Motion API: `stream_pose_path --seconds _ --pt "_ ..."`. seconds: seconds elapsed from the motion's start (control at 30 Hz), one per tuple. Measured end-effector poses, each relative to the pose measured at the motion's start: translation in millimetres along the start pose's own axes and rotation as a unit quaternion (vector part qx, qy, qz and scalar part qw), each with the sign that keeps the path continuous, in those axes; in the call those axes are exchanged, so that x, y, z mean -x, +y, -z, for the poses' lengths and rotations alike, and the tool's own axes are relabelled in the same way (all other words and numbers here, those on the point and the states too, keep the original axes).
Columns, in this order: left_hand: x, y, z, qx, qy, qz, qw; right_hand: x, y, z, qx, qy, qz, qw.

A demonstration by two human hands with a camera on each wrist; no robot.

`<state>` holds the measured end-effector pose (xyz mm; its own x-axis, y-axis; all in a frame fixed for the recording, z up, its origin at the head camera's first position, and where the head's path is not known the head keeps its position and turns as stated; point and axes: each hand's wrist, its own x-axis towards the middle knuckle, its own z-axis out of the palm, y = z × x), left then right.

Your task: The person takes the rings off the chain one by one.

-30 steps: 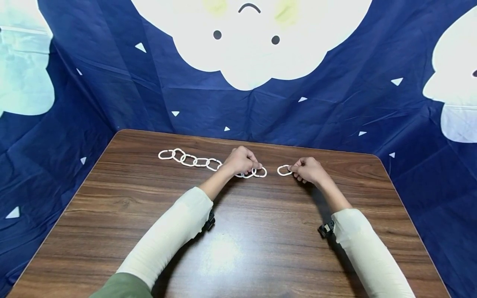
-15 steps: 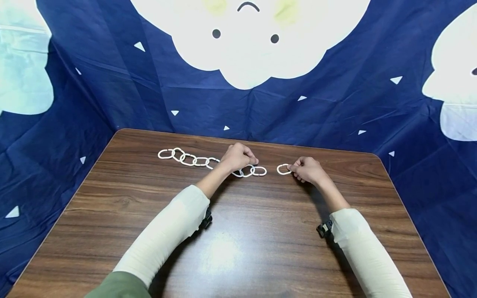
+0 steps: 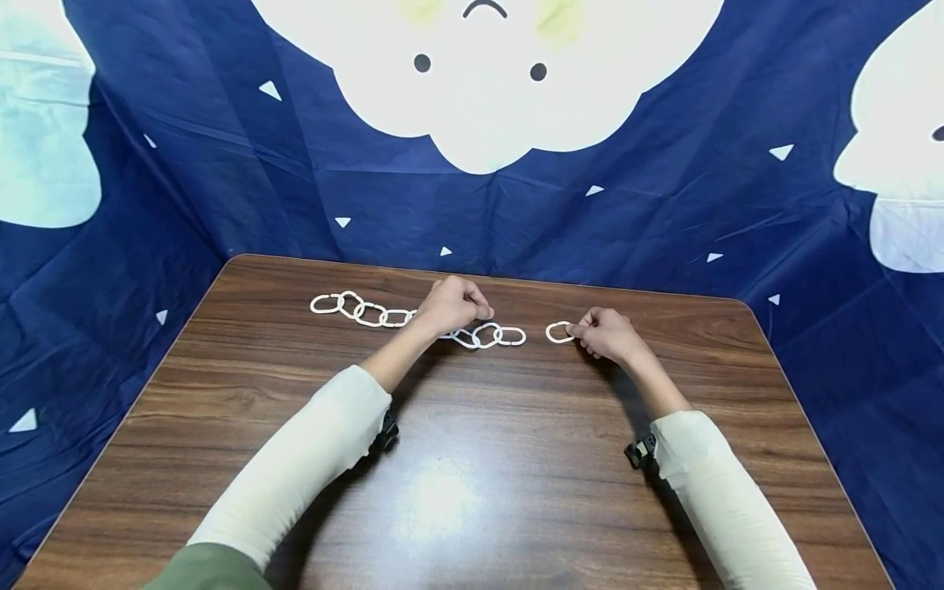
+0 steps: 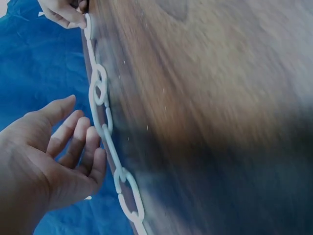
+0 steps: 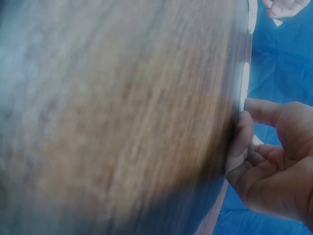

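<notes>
Left hand (image 4: 58, 166) hanging loose by chain (image 4: 112, 148), fingers relaxed, grasping nothing — right hand (image 3: 608, 334) pinching single link (image 5: 244, 83) at fingertips — link sitting just beyond chain's right end.

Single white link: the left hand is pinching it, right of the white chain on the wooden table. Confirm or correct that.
Wrong hand: the head view shows the right hand pinching the single white link. It is right of the white chain on the wooden table.
</notes>
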<state>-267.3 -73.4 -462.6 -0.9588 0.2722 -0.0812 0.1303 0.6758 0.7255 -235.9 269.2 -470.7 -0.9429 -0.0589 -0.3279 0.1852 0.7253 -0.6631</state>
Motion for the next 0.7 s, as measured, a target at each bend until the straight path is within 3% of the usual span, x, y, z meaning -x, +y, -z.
stream_pose_path --seconds 0.2,0.37,0.47,0.7 --pt "1.5 -13.3 5.1 -0.019 -0.006 0.0 0.9998 5.8 -8.2 0.2 -0.002 0.004 0.005 1.0" --pt "4.8 -20.7 6.8 -0.027 -0.009 0.001 0.9996 24.5 -26.0 2.1 -0.005 0.002 0.012 1.0" --pt "17.2 -9.0 14.9 -0.021 -0.022 0.007 0.9995 20.4 -20.9 2.2 -0.007 0.003 0.009 1.0" --pt "42.3 18.1 31.2 -0.009 -0.038 0.009 0.9992 -15.4 13.1 -3.9 -0.016 0.0 -0.015 1.0"
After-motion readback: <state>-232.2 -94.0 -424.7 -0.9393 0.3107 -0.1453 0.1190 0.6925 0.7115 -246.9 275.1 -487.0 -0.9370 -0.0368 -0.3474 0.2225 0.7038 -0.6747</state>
